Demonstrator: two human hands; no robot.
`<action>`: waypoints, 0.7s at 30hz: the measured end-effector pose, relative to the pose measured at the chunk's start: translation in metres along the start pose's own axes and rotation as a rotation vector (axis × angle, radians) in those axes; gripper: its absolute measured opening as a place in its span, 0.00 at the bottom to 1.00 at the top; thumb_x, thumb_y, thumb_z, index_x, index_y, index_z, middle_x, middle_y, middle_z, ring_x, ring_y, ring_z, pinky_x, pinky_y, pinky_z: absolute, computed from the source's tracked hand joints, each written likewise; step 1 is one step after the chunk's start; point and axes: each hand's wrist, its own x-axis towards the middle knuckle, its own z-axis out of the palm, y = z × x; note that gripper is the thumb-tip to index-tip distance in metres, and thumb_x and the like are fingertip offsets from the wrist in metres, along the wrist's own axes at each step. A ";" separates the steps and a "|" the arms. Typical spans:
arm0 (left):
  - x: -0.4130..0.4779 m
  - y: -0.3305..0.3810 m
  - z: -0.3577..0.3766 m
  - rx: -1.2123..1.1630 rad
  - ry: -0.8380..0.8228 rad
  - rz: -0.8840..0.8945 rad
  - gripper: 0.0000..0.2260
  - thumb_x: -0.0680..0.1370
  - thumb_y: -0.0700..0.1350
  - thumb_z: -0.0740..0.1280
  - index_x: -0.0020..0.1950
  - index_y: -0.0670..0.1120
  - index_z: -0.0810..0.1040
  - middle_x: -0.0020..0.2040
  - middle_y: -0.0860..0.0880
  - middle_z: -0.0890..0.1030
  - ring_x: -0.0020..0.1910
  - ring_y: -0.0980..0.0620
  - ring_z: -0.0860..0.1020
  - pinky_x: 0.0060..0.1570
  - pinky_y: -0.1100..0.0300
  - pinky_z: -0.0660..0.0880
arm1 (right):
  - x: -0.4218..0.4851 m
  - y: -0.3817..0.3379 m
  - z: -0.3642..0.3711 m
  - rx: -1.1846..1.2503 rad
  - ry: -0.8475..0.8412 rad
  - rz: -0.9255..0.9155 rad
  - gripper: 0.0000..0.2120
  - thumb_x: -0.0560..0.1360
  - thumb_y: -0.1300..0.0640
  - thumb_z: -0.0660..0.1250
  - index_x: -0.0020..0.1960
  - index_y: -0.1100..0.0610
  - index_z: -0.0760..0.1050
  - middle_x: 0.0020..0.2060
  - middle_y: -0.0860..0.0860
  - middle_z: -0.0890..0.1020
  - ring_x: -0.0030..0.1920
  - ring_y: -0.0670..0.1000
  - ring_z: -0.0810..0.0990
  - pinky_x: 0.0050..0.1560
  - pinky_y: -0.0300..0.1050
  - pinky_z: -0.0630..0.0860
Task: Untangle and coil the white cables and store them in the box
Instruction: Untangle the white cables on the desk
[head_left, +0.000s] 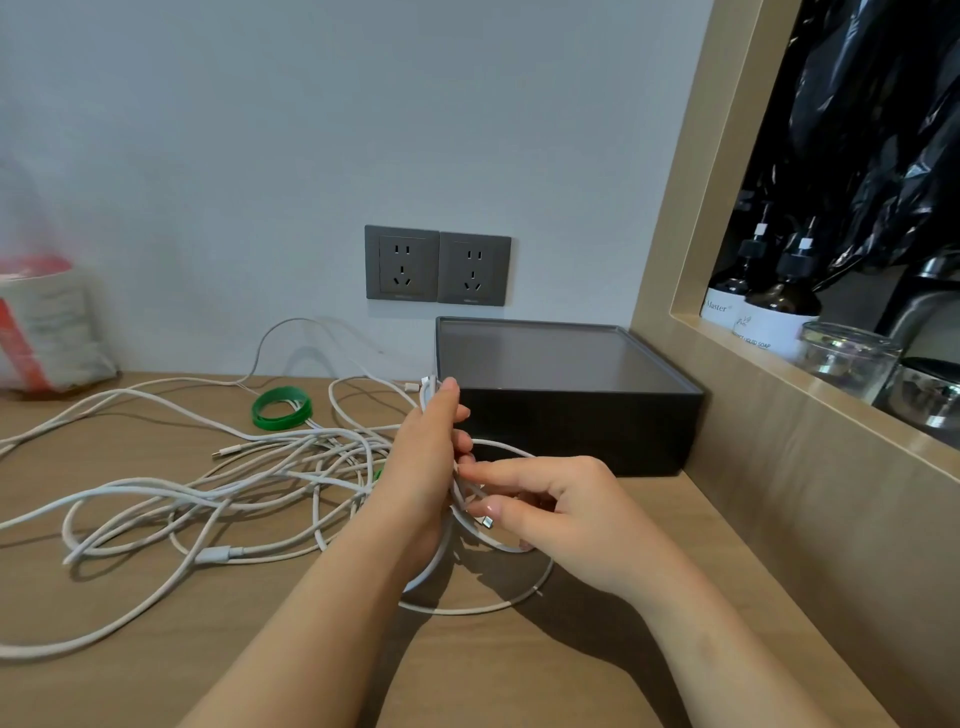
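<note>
Near the front edge of the desk (467, 675), towards its right side, the person holds both hands together over one cable. The left hand (423, 467) stands upright with its fingers curled around the loops of a coil (498, 447), likely so that the loops do not spring open. The lowest loop (467, 608) hangs down and lies on the desk under the wrists.

The right hand (561, 519) pinches the free end (475, 519) of this cable between thumb and forefinger, just beside the metal connector (487, 521). It seems ready to wind or tuck the end around the loops, so the step in hand is probably closing the coil.

The other white cables (218, 483) lie tangled across the left half of the desk, not yet sorted. Behind them, towards the back edge, lies a green ring of tie (282, 408), perhaps for binding.

The dark box (571, 431) stands in the back right corner, just behind the hands, so the coil has a short way to go. No cable shows in it.
</note>
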 end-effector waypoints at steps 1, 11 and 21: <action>0.000 0.001 0.000 -0.037 0.009 -0.002 0.18 0.81 0.57 0.55 0.56 0.45 0.74 0.34 0.49 0.69 0.33 0.53 0.69 0.38 0.60 0.69 | 0.000 0.000 -0.001 -0.002 0.002 -0.002 0.15 0.76 0.59 0.65 0.58 0.42 0.77 0.46 0.31 0.79 0.49 0.34 0.78 0.46 0.31 0.77; -0.003 0.018 -0.014 -0.622 -0.037 -0.170 0.21 0.80 0.60 0.54 0.50 0.45 0.77 0.36 0.48 0.78 0.33 0.54 0.77 0.29 0.60 0.77 | -0.001 0.005 -0.012 -0.184 -0.088 0.091 0.07 0.76 0.50 0.65 0.41 0.39 0.77 0.35 0.41 0.81 0.41 0.39 0.79 0.39 0.32 0.76; -0.005 0.025 -0.016 -0.644 -0.156 -0.210 0.18 0.80 0.57 0.56 0.46 0.45 0.75 0.29 0.51 0.71 0.20 0.59 0.65 0.16 0.72 0.62 | 0.001 0.022 -0.026 -0.599 0.438 0.262 0.06 0.74 0.45 0.66 0.42 0.47 0.75 0.57 0.43 0.66 0.62 0.49 0.62 0.57 0.43 0.62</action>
